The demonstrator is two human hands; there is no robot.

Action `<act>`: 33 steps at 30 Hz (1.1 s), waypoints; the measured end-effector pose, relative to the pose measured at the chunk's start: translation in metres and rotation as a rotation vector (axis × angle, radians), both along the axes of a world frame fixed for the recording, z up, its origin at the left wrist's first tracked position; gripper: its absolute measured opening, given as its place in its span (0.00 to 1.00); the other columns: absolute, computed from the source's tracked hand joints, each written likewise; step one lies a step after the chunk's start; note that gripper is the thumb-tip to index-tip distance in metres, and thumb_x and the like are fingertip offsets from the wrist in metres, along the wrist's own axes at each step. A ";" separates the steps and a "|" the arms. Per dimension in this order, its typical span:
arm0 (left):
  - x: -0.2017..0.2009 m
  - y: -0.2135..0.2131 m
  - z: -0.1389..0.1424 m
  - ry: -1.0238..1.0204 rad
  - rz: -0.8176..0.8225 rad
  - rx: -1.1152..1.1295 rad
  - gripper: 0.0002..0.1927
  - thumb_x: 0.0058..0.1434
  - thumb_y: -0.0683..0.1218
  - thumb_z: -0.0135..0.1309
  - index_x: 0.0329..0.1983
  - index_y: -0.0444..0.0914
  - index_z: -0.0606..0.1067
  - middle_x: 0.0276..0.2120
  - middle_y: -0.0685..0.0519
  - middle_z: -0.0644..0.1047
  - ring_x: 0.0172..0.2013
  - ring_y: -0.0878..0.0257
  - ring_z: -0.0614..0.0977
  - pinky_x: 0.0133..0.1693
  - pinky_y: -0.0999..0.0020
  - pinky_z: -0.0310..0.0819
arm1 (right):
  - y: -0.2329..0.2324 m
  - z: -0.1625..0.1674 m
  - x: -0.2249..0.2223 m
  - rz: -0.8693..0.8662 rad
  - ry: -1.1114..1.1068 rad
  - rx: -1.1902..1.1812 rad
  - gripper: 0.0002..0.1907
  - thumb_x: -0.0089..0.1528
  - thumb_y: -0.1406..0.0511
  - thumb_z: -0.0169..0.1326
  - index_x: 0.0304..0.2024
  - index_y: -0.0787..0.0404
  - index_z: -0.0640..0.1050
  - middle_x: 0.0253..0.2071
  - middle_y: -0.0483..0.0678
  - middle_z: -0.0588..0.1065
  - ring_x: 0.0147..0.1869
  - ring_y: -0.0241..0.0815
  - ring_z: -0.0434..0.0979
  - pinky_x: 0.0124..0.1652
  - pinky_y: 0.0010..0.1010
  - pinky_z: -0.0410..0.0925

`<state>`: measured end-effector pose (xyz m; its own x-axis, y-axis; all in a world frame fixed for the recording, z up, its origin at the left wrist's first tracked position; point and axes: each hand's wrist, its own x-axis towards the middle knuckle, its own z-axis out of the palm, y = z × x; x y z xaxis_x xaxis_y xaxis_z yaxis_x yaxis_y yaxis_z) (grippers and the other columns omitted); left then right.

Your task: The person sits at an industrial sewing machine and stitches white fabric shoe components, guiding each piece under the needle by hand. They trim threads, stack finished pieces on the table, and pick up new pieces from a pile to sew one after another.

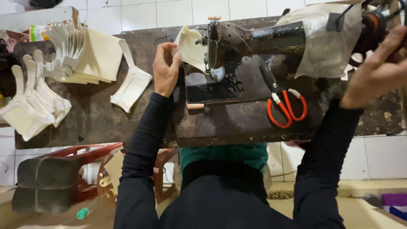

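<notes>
— Where's the cream piece (pixel 191 47)?
— Under the sewing machine (pixel 254 38) head, pinched by the left hand (pixel 165 70).
— And the right hand (pixel 375 72)?
— Fingers curled over the machine's handwheel end; red scissors (pixel 286 108) lie just before the machine.

The sewing machine (pixel 254 40) stands on the table (pixel 106 118). Left of it lie a single cut piece (pixel 132 85) and, farther left, stacks of cut pieces (pixel 63 63). Scissors (pixel 287 108) lie just before the machine. A stool (pixel 63 174) sits below, to its left.
</notes>
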<state>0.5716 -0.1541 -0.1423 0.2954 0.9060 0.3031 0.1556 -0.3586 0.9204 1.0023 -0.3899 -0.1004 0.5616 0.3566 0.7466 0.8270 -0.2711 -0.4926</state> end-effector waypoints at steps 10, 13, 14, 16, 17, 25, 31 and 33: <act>-0.004 0.006 0.005 -0.323 -0.094 -0.220 0.16 0.69 0.39 0.51 0.57 0.30 0.64 0.52 0.44 0.72 0.48 0.58 0.82 0.45 0.66 0.86 | 0.061 0.026 -0.216 0.835 0.099 -0.313 0.10 0.65 0.71 0.58 0.49 0.68 0.81 0.41 0.59 0.80 0.41 0.55 0.82 0.41 0.39 0.73; -0.016 -0.004 0.003 -0.149 0.027 -0.057 0.18 0.67 0.38 0.53 0.57 0.29 0.65 0.53 0.41 0.74 0.53 0.53 0.82 0.48 0.64 0.85 | 0.134 0.012 -0.213 0.791 0.581 -0.741 0.19 0.73 0.56 0.54 0.51 0.68 0.77 0.48 0.62 0.78 0.49 0.51 0.82 0.52 0.39 0.73; -0.022 -0.007 0.002 -0.050 0.086 0.030 0.18 0.67 0.38 0.55 0.58 0.29 0.65 0.54 0.40 0.75 0.55 0.52 0.81 0.50 0.63 0.84 | 0.152 0.009 -0.211 1.082 0.892 -0.483 0.22 0.72 0.54 0.51 0.58 0.64 0.72 0.53 0.61 0.76 0.55 0.51 0.80 0.56 0.40 0.73; -0.030 -0.020 0.002 0.033 0.121 0.036 0.21 0.66 0.38 0.53 0.60 0.29 0.64 0.57 0.38 0.74 0.58 0.49 0.80 0.57 0.60 0.79 | 0.181 0.008 -0.209 1.590 1.471 0.151 0.33 0.71 0.48 0.45 0.73 0.57 0.62 0.63 0.59 0.72 0.66 0.50 0.77 0.63 0.43 0.74; -0.034 -0.026 0.004 0.071 0.141 0.043 0.23 0.65 0.37 0.53 0.62 0.29 0.63 0.58 0.37 0.73 0.60 0.48 0.79 0.60 0.59 0.77 | 0.192 0.008 -0.212 1.624 1.512 0.211 0.34 0.71 0.47 0.45 0.73 0.59 0.63 0.61 0.59 0.72 0.65 0.52 0.78 0.64 0.45 0.74; -0.057 -0.091 0.017 0.262 0.136 0.581 0.26 0.63 0.35 0.53 0.64 0.30 0.64 0.69 0.30 0.59 0.70 0.32 0.63 0.68 0.49 0.62 | 0.138 -0.027 -0.227 1.152 0.518 -0.401 0.12 0.76 0.64 0.53 0.58 0.64 0.77 0.53 0.52 0.80 0.52 0.40 0.77 0.53 0.32 0.74; -0.014 -0.138 0.018 0.296 -0.141 0.599 0.14 0.65 0.37 0.55 0.54 0.35 0.73 0.64 0.36 0.66 0.67 0.37 0.69 0.66 0.49 0.66 | 0.021 -0.043 -0.249 0.820 0.590 -0.358 0.26 0.63 0.65 0.62 0.63 0.62 0.72 0.59 0.55 0.72 0.62 0.48 0.70 0.61 0.38 0.67; 0.004 -0.147 0.019 0.260 -0.188 0.589 0.14 0.64 0.37 0.56 0.53 0.36 0.74 0.63 0.37 0.68 0.66 0.39 0.70 0.65 0.49 0.67 | -0.007 -0.038 -0.253 0.846 0.240 -0.261 0.29 0.61 0.65 0.62 0.62 0.63 0.70 0.67 0.59 0.67 0.72 0.57 0.65 0.67 0.43 0.62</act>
<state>0.5756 -0.3010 -0.1230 0.5627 0.5367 0.6287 0.2316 -0.8325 0.5034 0.7489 -0.3971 -0.1381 0.1658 0.8605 0.4817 0.6841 0.2515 -0.6847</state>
